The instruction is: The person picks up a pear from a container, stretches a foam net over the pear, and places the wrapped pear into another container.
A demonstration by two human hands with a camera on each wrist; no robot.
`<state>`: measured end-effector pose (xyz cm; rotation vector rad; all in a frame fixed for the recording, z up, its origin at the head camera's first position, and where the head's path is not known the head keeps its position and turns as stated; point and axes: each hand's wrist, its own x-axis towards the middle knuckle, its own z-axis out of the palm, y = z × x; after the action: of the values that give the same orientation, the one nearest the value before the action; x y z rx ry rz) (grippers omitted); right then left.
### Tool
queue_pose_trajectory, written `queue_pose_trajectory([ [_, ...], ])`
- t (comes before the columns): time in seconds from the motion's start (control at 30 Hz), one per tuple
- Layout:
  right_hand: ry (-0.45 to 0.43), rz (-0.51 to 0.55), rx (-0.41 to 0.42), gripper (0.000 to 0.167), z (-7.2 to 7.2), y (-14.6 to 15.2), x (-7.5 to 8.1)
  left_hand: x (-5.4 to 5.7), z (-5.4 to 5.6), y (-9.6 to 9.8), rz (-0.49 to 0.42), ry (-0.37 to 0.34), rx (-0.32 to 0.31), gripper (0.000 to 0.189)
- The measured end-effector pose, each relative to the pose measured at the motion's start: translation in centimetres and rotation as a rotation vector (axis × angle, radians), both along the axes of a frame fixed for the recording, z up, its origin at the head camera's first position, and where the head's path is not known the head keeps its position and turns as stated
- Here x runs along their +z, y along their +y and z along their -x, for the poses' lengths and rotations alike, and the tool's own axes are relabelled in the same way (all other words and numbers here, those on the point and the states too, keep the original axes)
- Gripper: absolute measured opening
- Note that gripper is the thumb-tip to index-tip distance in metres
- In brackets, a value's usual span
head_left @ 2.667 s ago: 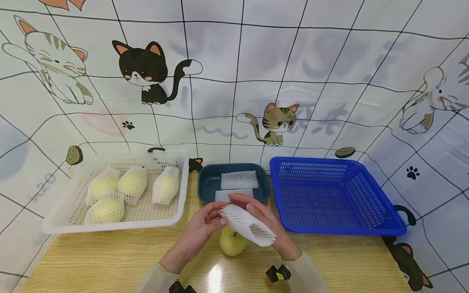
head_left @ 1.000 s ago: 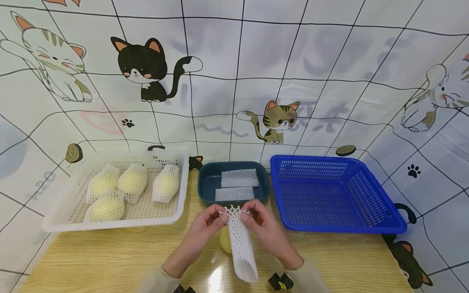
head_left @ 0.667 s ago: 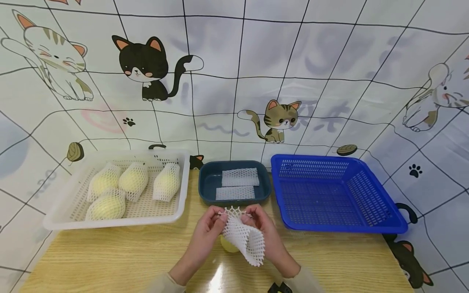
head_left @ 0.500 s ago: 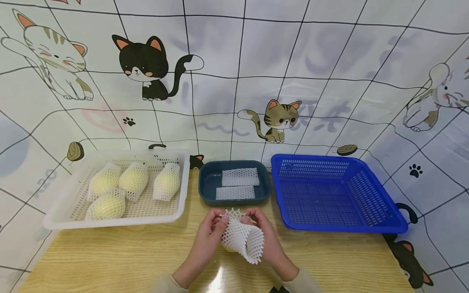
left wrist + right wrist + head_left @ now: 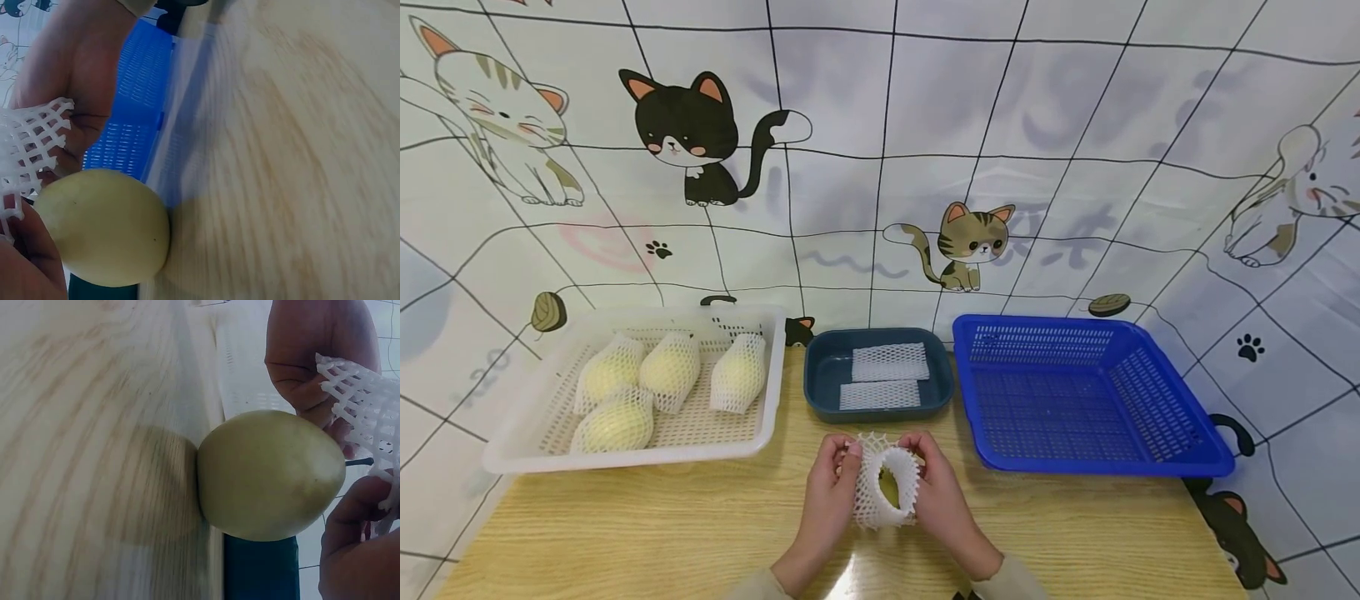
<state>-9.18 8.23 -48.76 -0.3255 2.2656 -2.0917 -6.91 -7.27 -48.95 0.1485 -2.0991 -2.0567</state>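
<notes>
A yellow-green pear [image 5: 889,487] stands on the table, its top seen through the open mouth of a white foam net sleeve [image 5: 867,493]. My left hand [image 5: 831,496] pinches the sleeve's left edge between thumb and fingers; my right hand [image 5: 946,500] grips the opposite edge. In the wrist views the pear [image 5: 269,478] rests upright on the wood. There the net's toothed rim [image 5: 37,134] hangs at the pear's top, close to the stem [image 5: 359,462].
A white basket [image 5: 715,454] at left holds several net-wrapped pears [image 5: 613,425]. Behind my hands stands a dark teal tray [image 5: 880,414] with two flat foam nets [image 5: 889,362]. A blue basket [image 5: 1093,471] stands at right, below a cat-print wall covering [image 5: 842,200].
Both hands gathered the sleeve's rim, spread it and brought it down over the pear. The sleeve's free end, earlier hanging toward me, now faces up, with the pear visible inside.
</notes>
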Motion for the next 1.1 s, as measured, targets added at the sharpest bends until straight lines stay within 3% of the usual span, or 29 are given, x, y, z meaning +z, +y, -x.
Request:
queue_pose_trajectory([
  [0.23,-0.035,-0.063,-0.018,0.018,0.5,0.0,-0.5,-0.7,0.3,-0.3,0.081,-0.012,0.002,0.013],
  [0.57,-0.003,-0.168,-0.052,0.008,1.1,0.3,-1.5,-1.4,0.6,-0.8,0.163,-0.037,-0.013,0.013],
  [1.1,0.058,-0.395,-0.023,0.011,1.7,0.9,-2.0,-2.5,1.1,-1.7,0.273,-0.047,-0.072,0.012],
])
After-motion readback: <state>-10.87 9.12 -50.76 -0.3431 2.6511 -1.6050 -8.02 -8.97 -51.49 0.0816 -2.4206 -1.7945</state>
